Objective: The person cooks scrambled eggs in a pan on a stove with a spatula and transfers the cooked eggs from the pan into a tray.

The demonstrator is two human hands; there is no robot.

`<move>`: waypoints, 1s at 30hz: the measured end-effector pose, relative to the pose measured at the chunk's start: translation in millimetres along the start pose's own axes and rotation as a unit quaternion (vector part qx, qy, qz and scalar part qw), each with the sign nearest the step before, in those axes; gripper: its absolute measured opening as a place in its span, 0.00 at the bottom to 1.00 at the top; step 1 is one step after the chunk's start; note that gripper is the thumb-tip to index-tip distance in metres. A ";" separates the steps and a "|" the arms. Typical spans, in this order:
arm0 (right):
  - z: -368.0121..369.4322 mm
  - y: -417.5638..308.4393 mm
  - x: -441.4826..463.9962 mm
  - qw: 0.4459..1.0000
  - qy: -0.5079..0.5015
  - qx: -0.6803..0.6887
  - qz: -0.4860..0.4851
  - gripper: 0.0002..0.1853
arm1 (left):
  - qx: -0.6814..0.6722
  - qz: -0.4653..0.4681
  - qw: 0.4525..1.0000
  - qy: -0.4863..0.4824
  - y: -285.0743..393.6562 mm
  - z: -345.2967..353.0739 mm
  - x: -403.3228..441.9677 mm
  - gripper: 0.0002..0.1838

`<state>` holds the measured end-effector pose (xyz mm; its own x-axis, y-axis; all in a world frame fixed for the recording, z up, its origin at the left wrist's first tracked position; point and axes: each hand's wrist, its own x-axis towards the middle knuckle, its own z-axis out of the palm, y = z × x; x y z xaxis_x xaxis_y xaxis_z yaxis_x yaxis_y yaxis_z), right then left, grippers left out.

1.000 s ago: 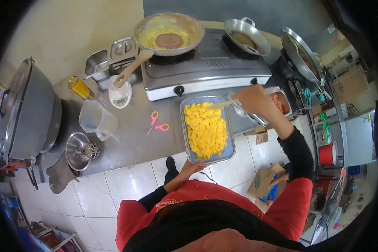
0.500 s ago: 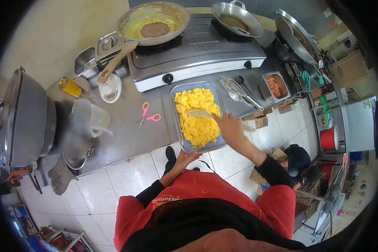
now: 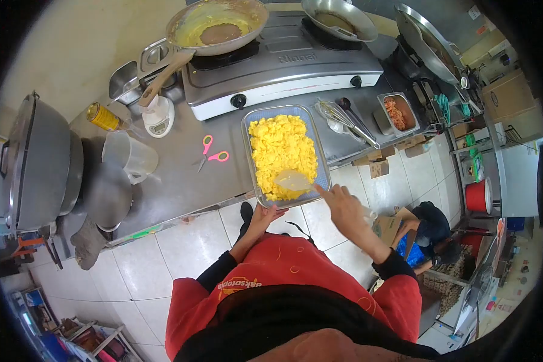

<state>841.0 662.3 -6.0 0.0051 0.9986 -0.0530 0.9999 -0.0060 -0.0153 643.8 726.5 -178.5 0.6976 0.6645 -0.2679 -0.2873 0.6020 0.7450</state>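
Yellow scrambled eggs point(image 3: 283, 145) are spread in a rectangular tray point(image 3: 323, 174) on the steel counter, its near end at the counter's front edge. My left hand point(image 3: 263, 219) grips the near rim of this tray, fingers partly hidden under it. A pale, translucent spatula point(image 3: 292, 179) lies against the eggs near the tray's front right, and my right hand point(image 3: 345, 209) is closed around its handle. Pink-handled scissors point(image 3: 210, 156) rest to the left of the tray. On its right are a whisk point(image 3: 346, 122) and a dark ladle point(image 3: 344, 104).
Behind stands a gas stove point(image 3: 283, 72) with a wooden-handled pan point(image 3: 217, 27) and a wok point(image 3: 339, 21). A plastic jug point(image 3: 130, 155), scale point(image 3: 158, 120) and large pot point(image 3: 45, 169) are on the left. A container point(image 3: 398, 114) holds reddish food. Another person point(image 3: 434, 226) crouches beside a box.
My right hand has drawn the spatula toward me, from the middle of the eggs to the near end. The eggs look flatter. The crouching person's arms have moved over the box.
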 end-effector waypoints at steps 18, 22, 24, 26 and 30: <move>12.6 2.7 33.1 1.000 -0.014 0.013 -0.011 0.23 | 0.024 0.036 0.999 0.029 1.3 12.8 -8.6 0.21; 3.7 -12.0 7.5 0.999 -0.015 0.012 -0.028 0.24 | -0.005 0.035 0.999 0.035 -6.7 8.3 -5.3 0.23; -4.7 -13.7 -4.0 0.999 -0.030 0.000 -0.032 0.24 | -0.012 0.030 0.999 0.038 -8.6 6.6 -6.8 0.24; -5.7 -5.3 -9.6 0.999 -0.041 -0.012 -0.031 0.24 | 0.010 0.041 0.999 0.031 -8.9 6.1 -5.7 0.26; -8.9 28.8 -17.9 0.998 -0.034 -0.054 -0.009 0.23 | 0.011 0.042 0.999 0.028 -1.6 11.1 -8.6 0.27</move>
<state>869.9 644.8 3.4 -0.0110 0.9925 -0.1220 0.9956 0.0223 0.0914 645.5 715.0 -170.6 0.6339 0.7362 -0.2371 -0.3277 0.5334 0.7798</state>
